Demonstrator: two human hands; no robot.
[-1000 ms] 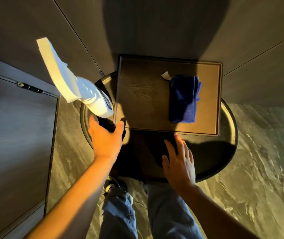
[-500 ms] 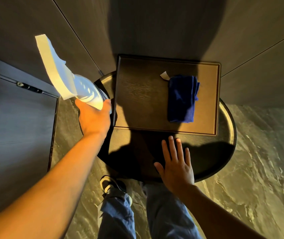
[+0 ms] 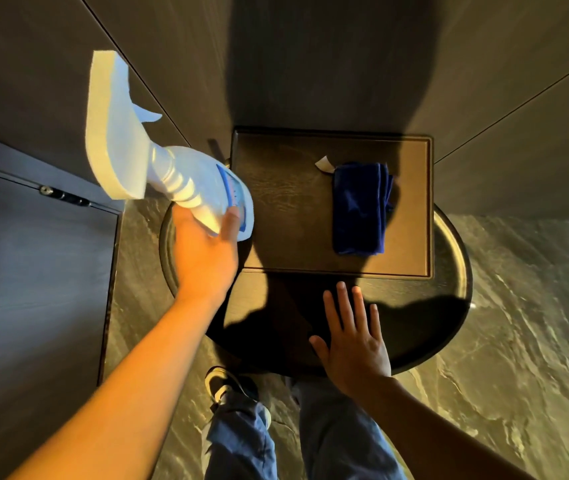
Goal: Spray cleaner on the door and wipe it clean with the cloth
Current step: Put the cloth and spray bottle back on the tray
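Observation:
My left hand (image 3: 203, 251) grips a white spray bottle (image 3: 186, 181) by its body, lifted above the left edge of the round table, its white trigger head (image 3: 113, 129) pointing up and left. A folded dark blue cloth (image 3: 361, 209) lies on the right half of a brown rectangular tray (image 3: 283, 202). My right hand (image 3: 354, 341) rests flat, fingers spread, on the dark round table (image 3: 449, 306) just in front of the tray. The dark wood-grain door (image 3: 34, 271) fills the left side, with a metal latch (image 3: 65, 195) at its top edge.
Dark wall panels (image 3: 345, 64) rise behind the table. The floor (image 3: 535, 323) is marbled stone. My legs in blue trousers (image 3: 310, 438) and one shoe (image 3: 224, 386) show below the table's near edge.
My left hand lifted the spray bottle off the table's left side and now holds it higher, closer to the camera. My right hand slid slightly back toward me on the table.

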